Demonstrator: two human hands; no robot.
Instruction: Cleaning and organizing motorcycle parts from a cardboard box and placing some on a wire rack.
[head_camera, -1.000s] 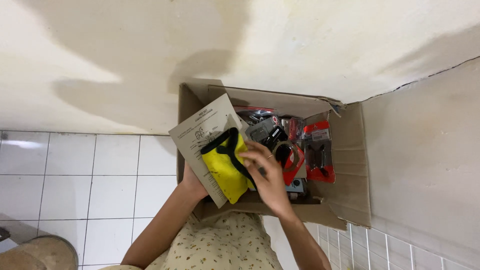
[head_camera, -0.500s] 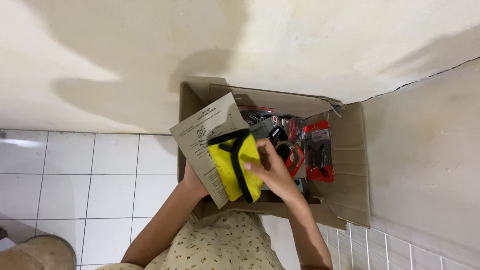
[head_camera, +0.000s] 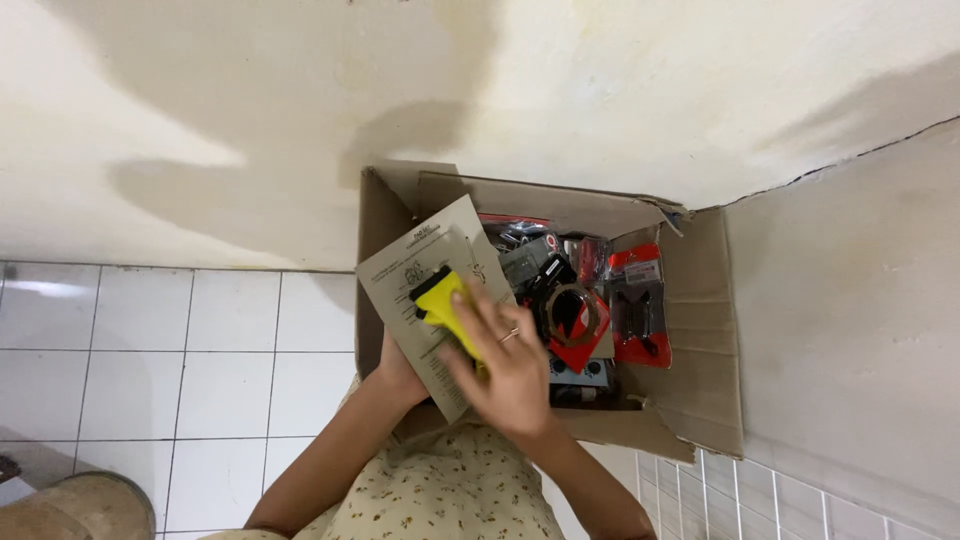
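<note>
- Yellow pouch (head_camera: 443, 305), a second ago spread wide, now lies mostly hidden under the right hand (head_camera: 505, 365), fingers (head_camera: 478, 305) flat, pressing it against the paper sheet (head_camera: 425, 290).
- Left hand (head_camera: 398, 372) grips that sheet's lower edge over the cardboard box (head_camera: 700, 330).

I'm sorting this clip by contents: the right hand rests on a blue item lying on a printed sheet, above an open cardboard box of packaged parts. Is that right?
Not quite: the item under the right hand is yellow, not blue, as the head view shows. It does lie on the printed sheet, above the open cardboard box of packaged parts.
</note>
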